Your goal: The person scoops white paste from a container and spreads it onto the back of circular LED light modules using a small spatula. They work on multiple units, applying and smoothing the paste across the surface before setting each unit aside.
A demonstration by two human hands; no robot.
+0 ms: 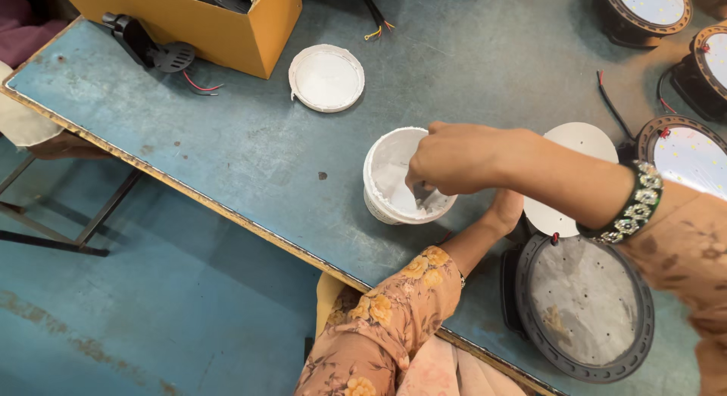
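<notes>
Head view: the right hand (454, 157) is reaching down into a small round white plastic tub (394, 176), fingers closing on a small tool whose shape I cannot tell; its tip is sitting in white paste inside the tub. The tub is standing upright on the blue-grey metal table (250, 146), near the front edge. The left hand (506, 210) is lying just beside the tub on its right side, mostly hidden behind the right forearm; whether it is gripping anything cannot be told. A beaded band (636, 203) is circling the right wrist.

The tub's round white lid (326, 78) is lying flat, apart from the tub, near a tan cardboard box (204, 21). A round black lamp housing with a bare grey metal plate (583, 305) is resting just right of the left hand, a white disc (575, 176) behind it. Further round lamps with lit-looking panels (685, 150) are sitting along the right edge.
</notes>
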